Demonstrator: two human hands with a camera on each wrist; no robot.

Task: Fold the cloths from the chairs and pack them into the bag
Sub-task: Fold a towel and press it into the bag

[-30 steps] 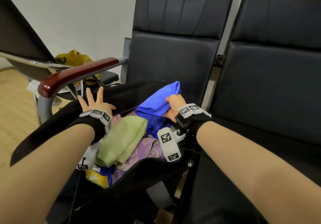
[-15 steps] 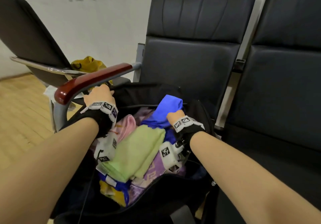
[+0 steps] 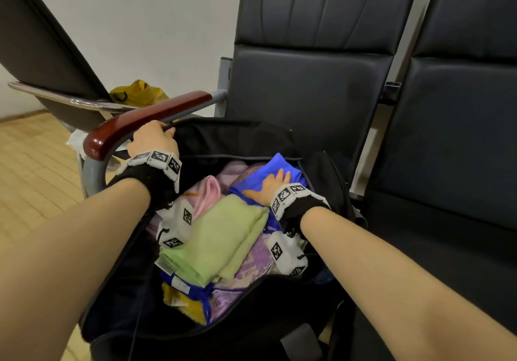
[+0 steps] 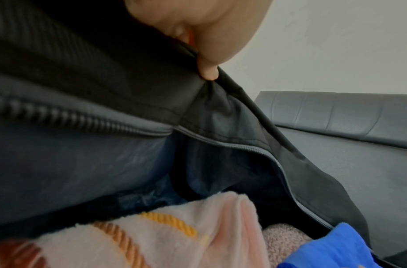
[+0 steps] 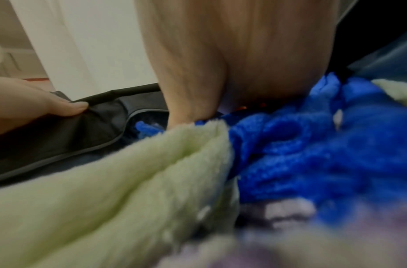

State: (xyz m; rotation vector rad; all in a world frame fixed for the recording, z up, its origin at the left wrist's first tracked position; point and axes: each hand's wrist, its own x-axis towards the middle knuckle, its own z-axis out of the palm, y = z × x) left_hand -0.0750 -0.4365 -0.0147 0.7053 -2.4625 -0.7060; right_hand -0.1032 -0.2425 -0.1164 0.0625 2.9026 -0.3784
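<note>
The fingers [image 3: 167, 132] of the left hand [image 3: 152, 139] are curled round the far edge of the black bag [image 3: 251, 330], just under the red wooden armrest [image 3: 145, 121]; I judge they pull the flap back so that the mouth stays wide. In the same head view the right hand [image 3: 270, 187] lies flat, fingers straight, on the blue cloth [image 3: 275, 166] at the far right of the bag, probably to press it down. The green towel [image 3: 221, 237] lies in the middle of the bag and the pink cloth [image 3: 207, 192] beside it.

In the left wrist view a fingertip [image 4: 208, 71] pinches the bag fabric above the zipper [image 4: 243, 146].

In the right wrist view the palm rests on the blue cloth, touching the green towel. The picture is blurred.
</note>
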